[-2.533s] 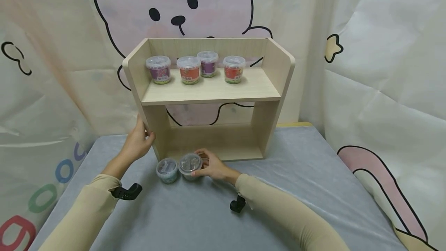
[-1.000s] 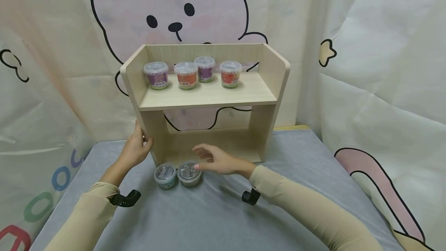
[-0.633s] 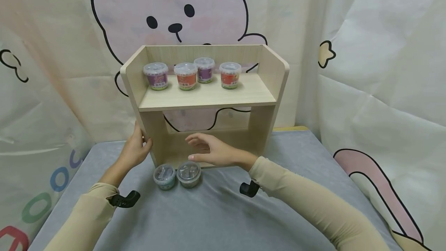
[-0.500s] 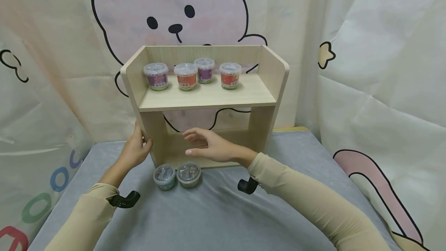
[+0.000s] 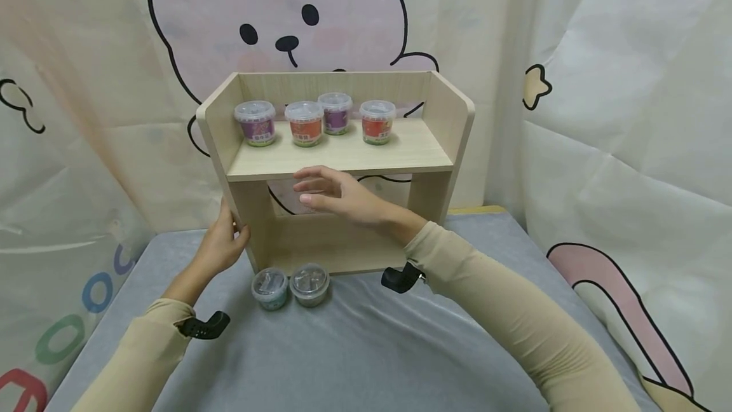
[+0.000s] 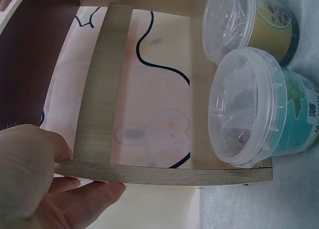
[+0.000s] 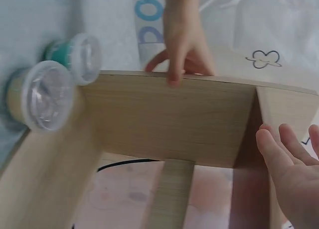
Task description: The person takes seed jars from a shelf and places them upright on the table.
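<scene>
A pale wooden shelf unit point(image 5: 343, 159) stands on the grey table. My left hand point(image 5: 231, 237) grips the front edge of its left side panel point(image 6: 164, 174), thumb on one face and fingers on the other. My right hand point(image 5: 313, 188) hovers open in front of the upper board and holds nothing. Two lidded cups stand on the table before the shelf, a teal one point(image 5: 269, 287) and an olive one point(image 5: 309, 284), touching each other. The right wrist view shows the teal cup point(image 7: 77, 57), the olive cup point(image 7: 40, 94), my left hand point(image 7: 182, 45) and my right hand's fingers point(image 7: 291, 169).
Several lidded cups, purple point(image 5: 255, 123) and red point(image 5: 377, 121) among them, stand in a row on the upper board. The lower bay of the shelf holds nothing. A cartoon-printed curtain point(image 5: 617, 81) hangs behind and to the right. Grey tabletop point(image 5: 354, 348) lies in front.
My right hand has let go of the olive cup and risen from the table to the level of the upper board. The left hand and both cups have stayed put.
</scene>
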{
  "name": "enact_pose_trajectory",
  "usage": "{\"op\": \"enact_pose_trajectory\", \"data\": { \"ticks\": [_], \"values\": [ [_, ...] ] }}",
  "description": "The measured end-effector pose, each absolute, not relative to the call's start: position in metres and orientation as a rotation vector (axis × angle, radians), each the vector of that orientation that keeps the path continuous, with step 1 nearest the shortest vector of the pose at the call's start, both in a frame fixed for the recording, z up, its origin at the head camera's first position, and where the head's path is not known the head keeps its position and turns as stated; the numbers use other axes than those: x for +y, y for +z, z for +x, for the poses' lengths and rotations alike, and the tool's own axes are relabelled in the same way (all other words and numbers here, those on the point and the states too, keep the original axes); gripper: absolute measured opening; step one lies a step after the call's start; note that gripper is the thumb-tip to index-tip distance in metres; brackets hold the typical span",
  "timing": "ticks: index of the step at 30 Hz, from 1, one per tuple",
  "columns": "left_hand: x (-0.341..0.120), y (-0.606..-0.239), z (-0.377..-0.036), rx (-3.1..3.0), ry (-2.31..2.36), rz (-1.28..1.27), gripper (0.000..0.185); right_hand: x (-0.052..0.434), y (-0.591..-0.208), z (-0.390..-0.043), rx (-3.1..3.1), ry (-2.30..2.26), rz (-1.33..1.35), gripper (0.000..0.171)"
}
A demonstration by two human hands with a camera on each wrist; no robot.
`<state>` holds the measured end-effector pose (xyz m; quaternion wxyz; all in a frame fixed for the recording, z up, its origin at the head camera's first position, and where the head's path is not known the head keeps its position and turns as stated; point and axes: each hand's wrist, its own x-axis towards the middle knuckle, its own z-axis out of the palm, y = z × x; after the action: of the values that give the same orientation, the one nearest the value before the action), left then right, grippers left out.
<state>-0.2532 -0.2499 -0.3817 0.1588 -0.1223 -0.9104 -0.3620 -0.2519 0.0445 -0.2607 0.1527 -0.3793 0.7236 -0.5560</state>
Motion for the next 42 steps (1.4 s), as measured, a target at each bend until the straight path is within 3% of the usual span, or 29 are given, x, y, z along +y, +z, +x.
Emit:
{"op": "enact_pose_trajectory", "data": {
  "ticks": [17,31,42],
  "values": [
    [-0.249,-0.380,-0.253,-2.651,-0.987,-0.325,0.071,0.014,-0.226,-0.282,1.919,-1.873,-0.954,0.052],
    [-0.249,-0.384,-0.254,-2.613,-0.995,-0.350,0.069,-0.027,-0.220,-0.313,2.332,-1.573,-0.829,0.074],
    [-0.248,-0.382,-0.256,-2.618,-1.011,-0.358,0.068,-0.047,-0.218,-0.331,2.358,-1.635,-0.744,0.087]
  ]
}}
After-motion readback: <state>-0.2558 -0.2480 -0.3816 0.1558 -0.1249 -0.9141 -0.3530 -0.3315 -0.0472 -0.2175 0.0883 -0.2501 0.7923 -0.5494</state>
